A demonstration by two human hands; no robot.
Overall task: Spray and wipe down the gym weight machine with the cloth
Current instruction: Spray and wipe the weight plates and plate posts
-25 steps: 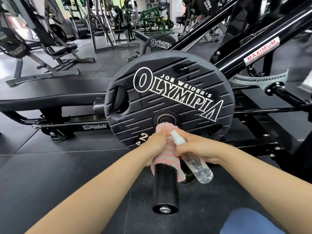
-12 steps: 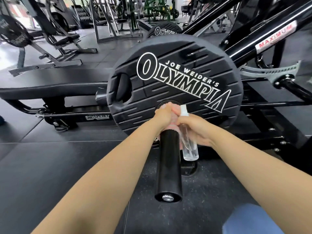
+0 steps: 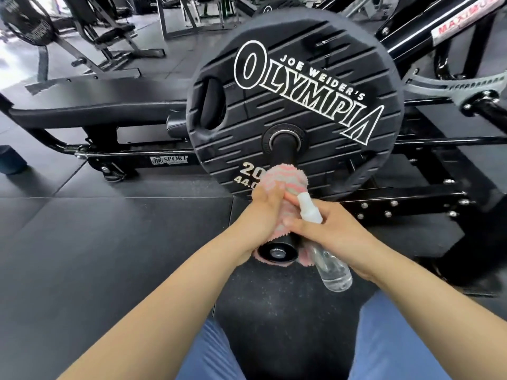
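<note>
A black weight peg (image 3: 282, 153) sticks out toward me through the big Olympia plate (image 3: 296, 105) of the weight machine. A pink and grey striped cloth (image 3: 288, 181) is wrapped round the peg near its free end. My left hand (image 3: 260, 212) grips the cloth round the peg. My right hand (image 3: 332, 237) holds a clear spray bottle (image 3: 333, 266) with a white nozzle, its fingers also pressed against the cloth. The peg's end cap (image 3: 278, 252) shows just below my hands.
The machine's black frame (image 3: 411, 204) with bolts runs to the right, and a long padded bench (image 3: 90, 102) lies to the left. Other gym machines (image 3: 104, 39) stand at the back on black rubber flooring. My knees in blue trousers (image 3: 384, 338) are at the bottom.
Both hands slid the cloth along the peg, up to the plate's hub and then back toward me to the free end. The bare peg near the hub now shows.
</note>
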